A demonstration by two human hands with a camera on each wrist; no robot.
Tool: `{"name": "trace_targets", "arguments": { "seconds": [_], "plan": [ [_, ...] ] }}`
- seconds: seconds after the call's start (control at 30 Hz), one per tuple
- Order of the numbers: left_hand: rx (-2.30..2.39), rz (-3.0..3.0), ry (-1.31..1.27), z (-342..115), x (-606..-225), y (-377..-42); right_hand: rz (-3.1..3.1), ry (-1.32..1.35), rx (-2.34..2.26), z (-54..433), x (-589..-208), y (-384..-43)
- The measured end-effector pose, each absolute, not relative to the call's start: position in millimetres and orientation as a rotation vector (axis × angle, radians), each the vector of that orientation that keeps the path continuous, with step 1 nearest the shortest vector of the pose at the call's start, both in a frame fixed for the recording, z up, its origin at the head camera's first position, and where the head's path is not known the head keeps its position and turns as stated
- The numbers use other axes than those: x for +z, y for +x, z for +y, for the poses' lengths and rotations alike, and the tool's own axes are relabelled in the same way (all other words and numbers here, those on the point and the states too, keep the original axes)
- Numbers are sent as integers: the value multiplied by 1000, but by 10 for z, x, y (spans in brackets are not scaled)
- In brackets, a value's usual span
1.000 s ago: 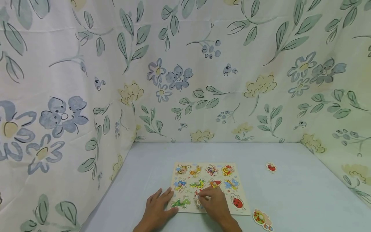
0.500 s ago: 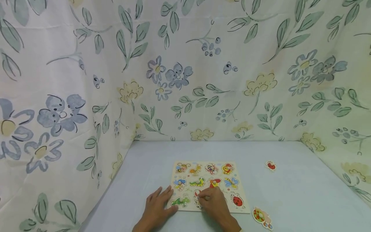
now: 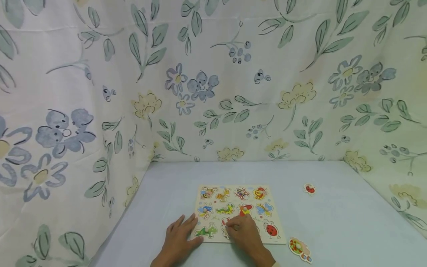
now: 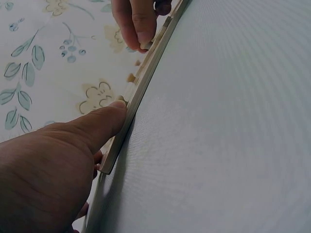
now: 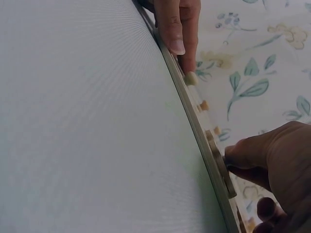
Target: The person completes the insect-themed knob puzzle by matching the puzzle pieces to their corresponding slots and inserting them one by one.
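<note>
A wooden peg puzzle board [image 3: 280, 240] with rows of colourful insects lies on the table. My left hand [image 3: 180, 237] rests at its left edge, fingers spread and thumb on the front left corner. My right hand [image 3: 245, 235] pinches the small knob of a puzzle piece [image 3: 225, 233] over the second place of the front row; the fingers hide part of it. In the right wrist view the thumb and finger grip that puzzle piece [image 5: 224, 177] close over the board's surface. The left hand [image 4: 63, 145] appears in its own view with the thumb pressing near the rim.
To the right of the board lie two loose pieces: a small red ladybug [image 3: 309, 189] farther back and a green, red-spotted bug piece [image 3: 299, 249] near the front right corner. Floral cloth [image 3: 207, 122] walls the pale table [image 3: 166, 178] at the back and both sides.
The head view has shifted slightly. Both hands stay in nearly the same places on the board, the right still pinching the puzzle piece's knob.
</note>
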State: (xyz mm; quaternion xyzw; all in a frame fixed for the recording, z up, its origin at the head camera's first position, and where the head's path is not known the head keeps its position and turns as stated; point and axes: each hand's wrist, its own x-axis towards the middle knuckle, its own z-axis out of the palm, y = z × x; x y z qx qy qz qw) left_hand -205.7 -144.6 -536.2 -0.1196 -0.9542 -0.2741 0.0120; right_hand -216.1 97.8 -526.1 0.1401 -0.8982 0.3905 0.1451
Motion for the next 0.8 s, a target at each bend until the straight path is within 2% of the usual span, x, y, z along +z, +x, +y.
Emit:
{"name": "trace_targets", "arguments": {
  "seconds": [0.8],
  "plan": [
    [-861,-2956,-388,-1447,-5363,-2043,-2649,323,1047,965,-5292,-2149]
  ]
}}
